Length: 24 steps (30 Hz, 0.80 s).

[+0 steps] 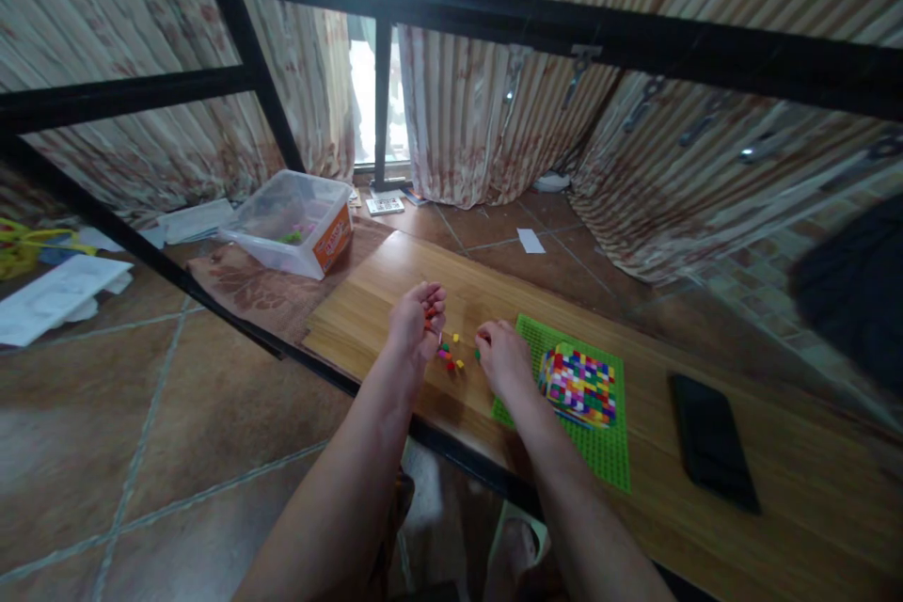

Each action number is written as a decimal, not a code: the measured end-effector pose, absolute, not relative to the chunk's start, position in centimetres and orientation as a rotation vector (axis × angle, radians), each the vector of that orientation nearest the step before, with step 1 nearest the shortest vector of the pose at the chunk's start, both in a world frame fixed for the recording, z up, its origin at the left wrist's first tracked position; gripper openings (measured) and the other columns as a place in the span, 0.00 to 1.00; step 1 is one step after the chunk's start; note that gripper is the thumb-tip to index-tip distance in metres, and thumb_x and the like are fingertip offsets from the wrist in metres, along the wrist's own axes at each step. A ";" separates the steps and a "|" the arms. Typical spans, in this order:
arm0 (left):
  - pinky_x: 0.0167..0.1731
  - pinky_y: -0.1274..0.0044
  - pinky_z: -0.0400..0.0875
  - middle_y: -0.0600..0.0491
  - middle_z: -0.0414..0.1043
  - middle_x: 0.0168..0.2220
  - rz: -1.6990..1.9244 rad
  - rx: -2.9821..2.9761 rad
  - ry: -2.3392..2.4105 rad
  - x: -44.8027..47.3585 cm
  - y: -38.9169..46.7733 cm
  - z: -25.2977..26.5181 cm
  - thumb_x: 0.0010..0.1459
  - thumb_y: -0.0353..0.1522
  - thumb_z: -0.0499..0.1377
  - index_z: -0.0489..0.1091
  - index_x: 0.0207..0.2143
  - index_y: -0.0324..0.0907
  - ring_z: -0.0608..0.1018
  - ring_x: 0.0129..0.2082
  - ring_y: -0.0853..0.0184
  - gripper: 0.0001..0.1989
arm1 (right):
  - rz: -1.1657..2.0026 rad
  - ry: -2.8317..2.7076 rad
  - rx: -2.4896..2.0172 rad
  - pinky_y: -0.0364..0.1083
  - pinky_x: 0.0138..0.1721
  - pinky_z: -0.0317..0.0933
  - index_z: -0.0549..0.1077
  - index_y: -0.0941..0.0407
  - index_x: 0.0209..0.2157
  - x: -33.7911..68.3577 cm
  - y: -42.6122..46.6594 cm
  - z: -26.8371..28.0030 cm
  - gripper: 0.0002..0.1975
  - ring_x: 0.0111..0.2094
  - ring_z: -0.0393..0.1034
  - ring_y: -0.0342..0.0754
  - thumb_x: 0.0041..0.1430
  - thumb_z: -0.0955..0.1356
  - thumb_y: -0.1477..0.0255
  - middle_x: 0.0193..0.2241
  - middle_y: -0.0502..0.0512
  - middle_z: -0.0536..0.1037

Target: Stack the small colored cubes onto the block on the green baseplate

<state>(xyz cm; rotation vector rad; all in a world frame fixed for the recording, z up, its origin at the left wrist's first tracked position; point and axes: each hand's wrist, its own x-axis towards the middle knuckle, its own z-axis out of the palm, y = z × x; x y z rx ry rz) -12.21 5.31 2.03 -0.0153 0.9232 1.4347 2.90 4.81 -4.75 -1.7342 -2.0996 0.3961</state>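
Observation:
My left hand (416, 318) is turned palm up over the wooden table, its fingers curled around small red toy bricks (429, 312). Between my hands lie several loose toy bricks (451, 364) in yellow, red, pink and green. My right hand (502, 353) is closed in a pinch just left of a green baseplate (610, 461). A small green brick (478, 355) shows beside its fingertips; whether they grip it I cannot tell. On the baseplate stands a block of many-coloured bricks (582, 383), partly behind my right wrist.
A black phone (712, 440) lies on the wooden table (402, 263), right of the baseplate. Beyond the left end, a clear plastic bin (282, 226) with some bricks stands on a brown mat (240, 287). Black metal bars (494, 9) cross in front of the curtains.

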 end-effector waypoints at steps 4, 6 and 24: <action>0.15 0.89 0.57 0.54 0.65 0.22 1.445 -0.095 0.943 -12.4 5.0 1.7 0.61 0.27 0.50 0.65 0.26 0.37 0.67 0.17 0.78 0.11 | 0.445 -2.119 -1.683 0.48 0.39 0.60 0.76 0.56 0.29 2.5 5.2 -4.2 0.07 0.35 0.71 0.51 0.56 0.66 0.78 0.31 0.57 0.77; 0.18 0.88 0.62 0.53 0.65 0.22 1.448 -0.126 0.942 -12.3 4.7 1.4 0.61 0.29 0.51 0.66 0.26 0.37 0.69 0.19 0.77 0.11 | 0.456 -2.110 -1.659 0.48 0.40 0.61 0.77 0.56 0.29 2.3 5.1 -3.1 0.08 0.35 0.72 0.51 0.57 0.66 0.77 0.31 0.57 0.78; 0.12 0.88 0.54 0.55 0.64 0.19 1.578 -0.127 0.802 -16.5 3.1 2.5 0.56 0.24 0.52 0.63 0.22 0.38 0.65 0.15 0.79 0.10 | 0.336 -2.013 -1.586 0.63 0.59 0.51 0.59 0.65 0.62 -0.7 1.2 -6.5 0.37 0.62 0.53 0.64 0.60 0.65 0.55 0.59 0.75 0.63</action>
